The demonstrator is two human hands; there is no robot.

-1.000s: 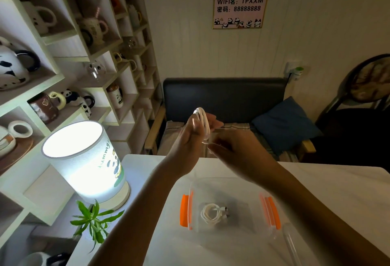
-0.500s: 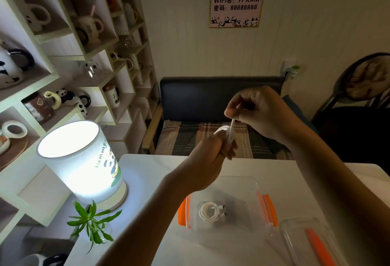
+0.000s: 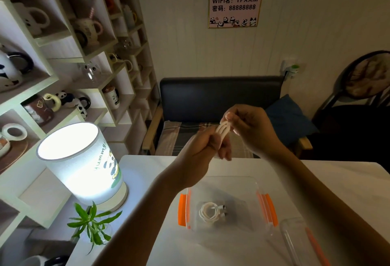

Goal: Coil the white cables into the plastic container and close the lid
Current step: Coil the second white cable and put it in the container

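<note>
Both hands are raised above the white bench (image 3: pixel 329 181), beyond the far edge of the clear plastic container (image 3: pixel 256 184). The left hand (image 3: pixel 202 149) has its fingers curled into a fist around a bundle of looped white cable (image 3: pixel 223 131), whose loops stick up out of the top of the fist. The right hand (image 3: pixel 251 127) meets it from the right, thumb and fingertips pinched narrow on the upper end of the same loops.

The container stands open on the bench below the forearms, with orange latches (image 3: pixel 182 209) on its left and right sides. A second white cable, the coiled cable (image 3: pixel 210 212), lies on its floor with its plug end pointing right. The clear lid (image 3: pixel 295 242), with an orange strip, lies on the bench just right of the container. A lit cylindrical lamp (image 3: pixel 84 166) and a small green plant (image 3: pixel 92 225) stand on the left.
</note>
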